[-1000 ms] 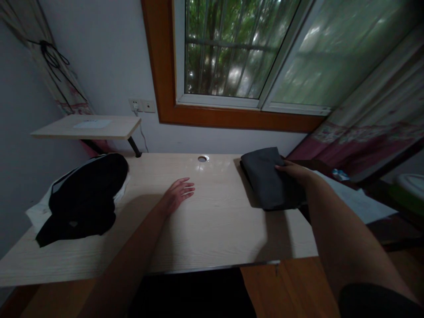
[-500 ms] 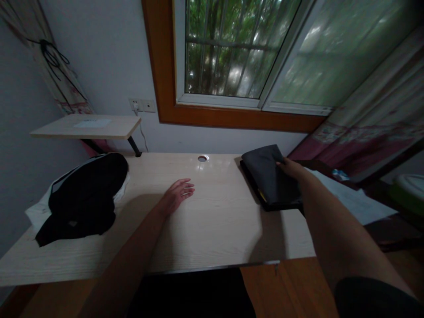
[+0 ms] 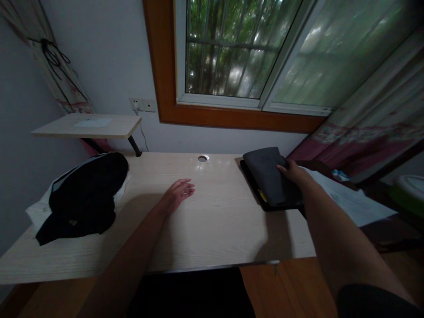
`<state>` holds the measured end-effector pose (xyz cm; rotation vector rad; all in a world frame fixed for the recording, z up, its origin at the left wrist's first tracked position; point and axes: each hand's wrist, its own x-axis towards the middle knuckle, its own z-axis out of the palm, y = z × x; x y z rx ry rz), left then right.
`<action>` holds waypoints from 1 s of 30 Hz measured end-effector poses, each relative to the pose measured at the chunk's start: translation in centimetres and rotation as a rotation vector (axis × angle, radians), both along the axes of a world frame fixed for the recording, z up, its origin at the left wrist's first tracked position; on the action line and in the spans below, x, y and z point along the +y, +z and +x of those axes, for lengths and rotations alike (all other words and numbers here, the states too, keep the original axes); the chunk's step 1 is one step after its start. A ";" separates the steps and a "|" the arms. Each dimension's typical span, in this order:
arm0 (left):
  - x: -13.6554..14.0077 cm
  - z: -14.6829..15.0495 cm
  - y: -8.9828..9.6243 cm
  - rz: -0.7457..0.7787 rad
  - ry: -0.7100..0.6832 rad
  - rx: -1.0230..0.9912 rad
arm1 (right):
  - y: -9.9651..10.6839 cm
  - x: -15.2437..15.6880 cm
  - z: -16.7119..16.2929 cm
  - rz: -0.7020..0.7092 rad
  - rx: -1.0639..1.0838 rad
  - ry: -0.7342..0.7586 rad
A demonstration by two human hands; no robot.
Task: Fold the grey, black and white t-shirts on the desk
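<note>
My right hand (image 3: pixel 293 171) grips the right edge of a dark grey folder-like cover (image 3: pixel 266 174), thumb on top. The cover lies partly over a black flat item (image 3: pixel 251 182) at the right end of the pale wooden desk (image 3: pixel 215 229). A small yellow patch shows between the two. What the black item is, I cannot tell. My left hand (image 3: pixel 179 193) is over the middle of the desk with its fingers stretched out and apart, holding nothing.
Black clothing (image 3: pixel 82 203) lies over white cloth at the desk's left. A raised shelf (image 3: pixel 86 126) with a paper on it stands behind. Papers (image 3: pixel 351 198) lie beyond the desk's right edge. A round cable hole (image 3: pixel 202 158) is near the wall.
The grey cover has shifted slightly to the right with my right hand, showing more of the black item and yellow patch. My left hand has stayed where it was.
</note>
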<state>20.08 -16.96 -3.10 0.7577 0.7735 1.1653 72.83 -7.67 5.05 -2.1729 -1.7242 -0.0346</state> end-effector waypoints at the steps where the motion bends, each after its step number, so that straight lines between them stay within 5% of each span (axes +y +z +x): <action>1: 0.0 0.0 0.0 -0.001 -0.001 0.003 | 0.2 -0.1 -0.7 0.002 -0.056 -0.036; 3: -0.1 0.1 0.1 0.001 -0.002 0.013 | 0.5 -0.2 -2.7 0.083 -0.193 -0.066; 5: -0.1 0.1 0.1 0.004 -0.002 0.022 | 0.5 -0.1 -5.0 0.176 -0.277 0.053; 9: -0.2 0.0 0.1 0.009 -0.005 0.026 | -1.4 1.1 -8.1 0.081 -0.328 0.348; 15: 0.1 0.1 0.0 -0.019 0.001 0.024 | -4.5 3.1 -7.3 -0.079 -0.193 0.277; 30: -0.3 0.2 0.5 -0.010 -0.003 0.013 | -4.6 0.3 -10.2 -0.061 -0.268 0.355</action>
